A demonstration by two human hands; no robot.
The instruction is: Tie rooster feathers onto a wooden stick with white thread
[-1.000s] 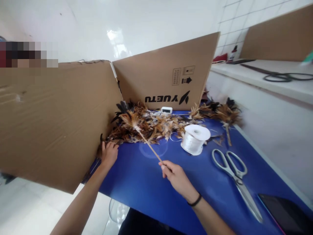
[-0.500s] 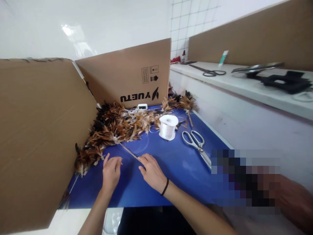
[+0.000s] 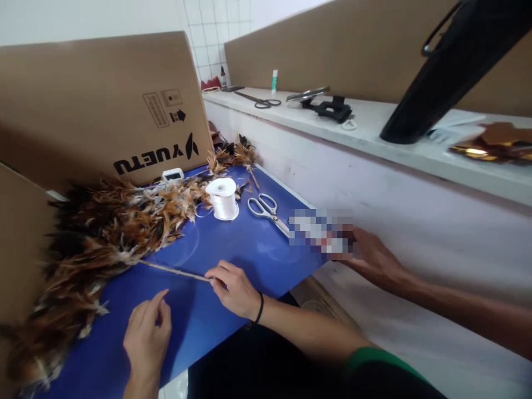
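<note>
My right hand (image 3: 235, 291), with a black band on its wrist, pinches the end of a thin wooden stick (image 3: 174, 270). The stick's far end runs into a pile of brown, black and white feathers (image 3: 141, 216). Lower left of it, my left hand (image 3: 147, 332) hovers over the blue tabletop (image 3: 187, 327) with fingers loosely bent and apart, holding nothing. A white spool of clear line (image 3: 224, 202) stands beyond my right hand. Silver-handled scissors (image 3: 268, 210) lie to the right of the spool.
Another person's hand (image 3: 369, 255) reaches in from the right, holding a blurred-out object (image 3: 320, 230). Cardboard box walls (image 3: 95, 100) bound the back and left. On the white ledge (image 3: 299, 119) rest black scissors (image 3: 266, 102), a glue stick (image 3: 275, 81) and a black cylinder (image 3: 432, 94).
The view has swung right, showing more of the ledge. My right hand still holds the stick, which lies flatter in view. The other person's hand and its blurred object have shifted towards the table's right edge.
</note>
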